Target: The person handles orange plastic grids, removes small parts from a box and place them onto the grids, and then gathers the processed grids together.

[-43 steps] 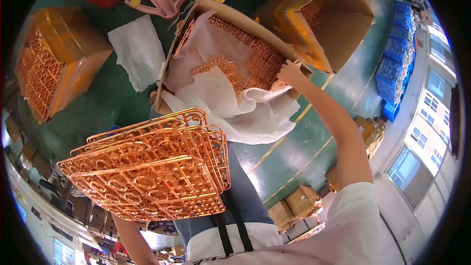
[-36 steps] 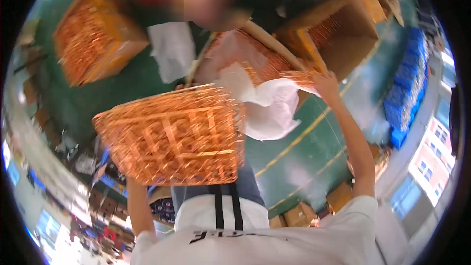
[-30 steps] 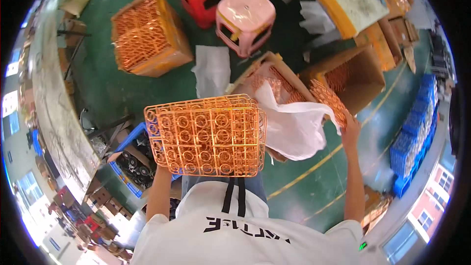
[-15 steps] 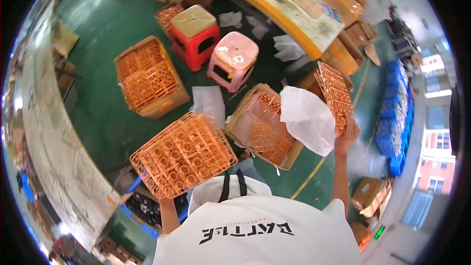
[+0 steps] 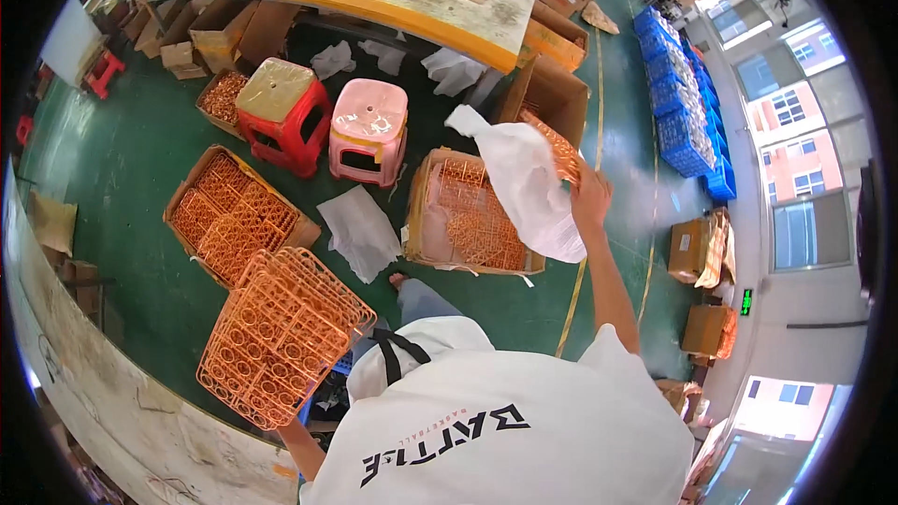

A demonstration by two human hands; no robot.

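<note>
A green floor [image 5: 131, 234] fills most of the frame. A long, yellow-edged surface [image 5: 500, 28] runs across the top, with copper-coloured pieces lying on it. Left of centre stands an open carton [image 5: 297, 238] packed with copper-wire racks; another, the middle carton [image 5: 418, 201], sits at the centre, its racks partly under pale sheeting. Blue crates [image 5: 675, 108] are stacked at the upper right. A stack of copper-wire racks [image 5: 281, 332] is held up at the lower left, tilted. A red stool [image 5: 304, 136] and a pink stool [image 5: 369, 120] stand at upper centre-left. Right of centre, a white sheet [image 5: 524, 173] hangs against a slimmer copper rack [image 5: 558, 151]. The right hand [image 5: 592, 200] has its grip closed on that rack; the left hand [image 5: 292, 438] grips the stack's lower edge, its fingers mostly hidden.
</note>
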